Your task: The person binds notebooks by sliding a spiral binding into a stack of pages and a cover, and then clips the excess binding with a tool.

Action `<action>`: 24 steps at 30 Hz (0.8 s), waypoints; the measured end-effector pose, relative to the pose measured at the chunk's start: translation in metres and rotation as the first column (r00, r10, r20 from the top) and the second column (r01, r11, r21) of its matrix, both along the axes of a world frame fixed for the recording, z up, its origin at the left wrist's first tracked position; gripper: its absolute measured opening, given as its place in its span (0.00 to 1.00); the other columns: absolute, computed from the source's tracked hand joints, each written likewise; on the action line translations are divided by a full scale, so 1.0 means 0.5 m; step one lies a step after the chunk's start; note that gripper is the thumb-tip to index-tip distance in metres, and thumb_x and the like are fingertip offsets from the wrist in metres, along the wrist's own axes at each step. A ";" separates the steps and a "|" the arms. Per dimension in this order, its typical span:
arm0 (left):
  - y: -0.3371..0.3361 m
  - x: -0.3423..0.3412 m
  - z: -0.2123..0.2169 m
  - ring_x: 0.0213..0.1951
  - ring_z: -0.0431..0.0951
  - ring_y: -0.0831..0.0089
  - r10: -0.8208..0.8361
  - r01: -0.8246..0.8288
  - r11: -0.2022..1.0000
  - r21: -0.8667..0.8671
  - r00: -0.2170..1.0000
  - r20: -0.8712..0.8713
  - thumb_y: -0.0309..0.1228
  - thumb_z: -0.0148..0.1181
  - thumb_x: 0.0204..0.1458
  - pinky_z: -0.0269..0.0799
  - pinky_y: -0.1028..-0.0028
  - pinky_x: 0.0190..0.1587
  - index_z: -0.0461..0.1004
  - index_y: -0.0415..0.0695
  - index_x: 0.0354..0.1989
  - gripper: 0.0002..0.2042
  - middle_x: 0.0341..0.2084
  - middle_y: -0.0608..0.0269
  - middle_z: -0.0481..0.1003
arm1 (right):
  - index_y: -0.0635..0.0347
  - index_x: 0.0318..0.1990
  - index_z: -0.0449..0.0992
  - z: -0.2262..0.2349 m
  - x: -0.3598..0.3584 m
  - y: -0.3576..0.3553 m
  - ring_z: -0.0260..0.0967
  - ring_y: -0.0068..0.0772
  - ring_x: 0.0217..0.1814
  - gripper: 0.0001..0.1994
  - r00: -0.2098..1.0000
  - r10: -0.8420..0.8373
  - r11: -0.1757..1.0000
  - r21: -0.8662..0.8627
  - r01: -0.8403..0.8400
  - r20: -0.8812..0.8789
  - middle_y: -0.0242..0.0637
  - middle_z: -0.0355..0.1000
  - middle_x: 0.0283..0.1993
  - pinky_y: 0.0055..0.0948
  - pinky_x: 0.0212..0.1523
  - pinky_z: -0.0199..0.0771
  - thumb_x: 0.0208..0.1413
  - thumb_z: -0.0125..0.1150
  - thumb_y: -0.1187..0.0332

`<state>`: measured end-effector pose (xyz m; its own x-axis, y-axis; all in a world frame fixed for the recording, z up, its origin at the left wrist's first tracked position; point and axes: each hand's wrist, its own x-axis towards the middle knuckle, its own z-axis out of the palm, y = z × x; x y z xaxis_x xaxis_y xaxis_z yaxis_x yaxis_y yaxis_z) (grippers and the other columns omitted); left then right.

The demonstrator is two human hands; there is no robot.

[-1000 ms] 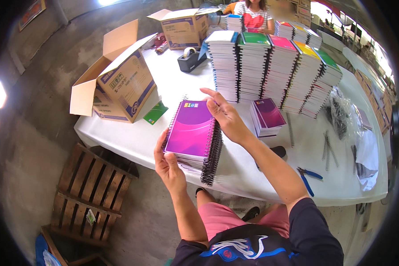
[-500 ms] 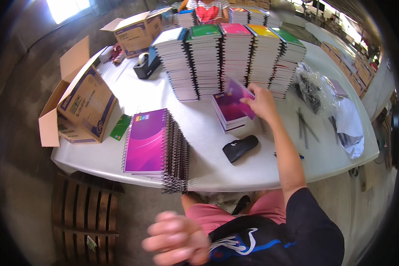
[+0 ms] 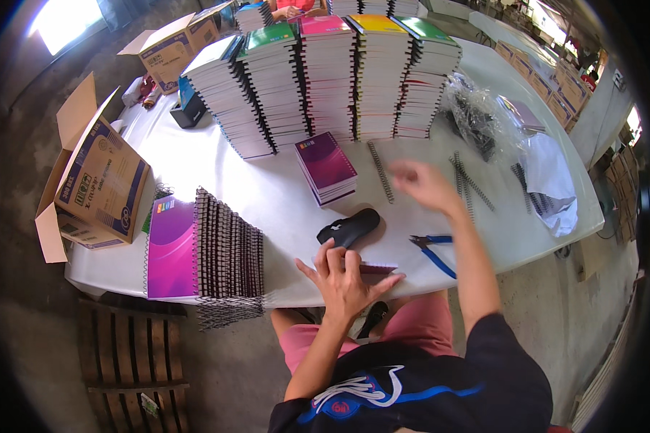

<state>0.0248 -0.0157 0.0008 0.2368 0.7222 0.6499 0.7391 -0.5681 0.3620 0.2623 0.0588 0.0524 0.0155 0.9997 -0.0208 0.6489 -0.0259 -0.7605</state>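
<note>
My left hand [image 3: 341, 281] is spread over a small purple notebook [image 3: 378, 269] at the table's front edge; the hand covers most of the notebook. My right hand [image 3: 425, 185] hangs over the table, its fingers bent and blurred by motion. Just left of it lies a black spiral binding coil [image 3: 380, 172]. A short stack of purple notebooks [image 3: 327, 159] stands beyond. Between that stack and my left hand rests a black, rounded, elongated object [image 3: 348, 228] with a white mark; its kind is unclear. Blue-handled cutting pliers [image 3: 438, 261] lie below my right forearm.
Spiral-bound purple notebooks [image 3: 172, 249] are piled at the left front edge. Tall notebook stacks [image 3: 328, 79] form a row at the back. Open cardboard boxes [image 3: 105, 180] and a tape dispenser [image 3: 188, 112] stand left. Loose coils [image 3: 464, 180] and plastic wrap [image 3: 477, 119] lie right.
My right hand has left the short stack and moved nearer, without the purple notebook it held. My left hand has come up onto a purple notebook on the table. The view has shifted rightward.
</note>
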 end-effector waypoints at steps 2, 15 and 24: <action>0.018 0.027 -0.005 0.49 0.65 0.56 -0.013 0.012 0.999 0.035 1.000 0.028 0.60 0.71 0.24 0.46 0.46 0.55 0.66 0.45 0.23 0.31 0.30 0.61 0.67 | 0.54 0.56 0.69 -0.099 0.021 0.108 0.71 0.45 0.47 0.25 0.924 -0.316 0.948 0.111 0.298 0.214 0.45 0.69 0.52 0.39 0.48 0.71 0.50 0.63 0.58; 0.021 -0.010 -0.010 0.39 0.65 0.63 0.065 -0.064 0.995 0.082 0.998 -0.001 0.53 0.70 0.25 0.54 0.59 0.44 0.68 0.50 0.20 0.23 0.27 0.65 0.66 | 0.58 0.53 0.72 0.015 -0.051 -0.052 0.68 0.30 0.39 0.15 0.963 0.266 0.940 0.230 -0.252 -0.032 0.37 0.70 0.35 0.30 0.44 0.67 0.58 0.51 0.71; 0.009 0.002 -0.031 0.39 0.65 0.66 0.113 -0.122 0.986 0.112 0.990 0.089 0.53 0.70 0.27 0.50 0.52 0.47 0.67 0.52 0.18 0.22 0.27 0.70 0.68 | 0.56 0.49 0.77 -0.011 -0.099 -0.192 0.61 0.24 0.32 0.13 0.949 0.201 0.977 0.126 -0.174 -0.243 0.32 0.66 0.31 0.22 0.35 0.62 0.57 0.55 0.74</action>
<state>0.0257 -0.0113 -0.0148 0.0970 0.6599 0.7451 0.7736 -0.5210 0.3607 0.2130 -0.0371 0.0469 -0.1651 0.9810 0.1021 0.4210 0.1637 -0.8922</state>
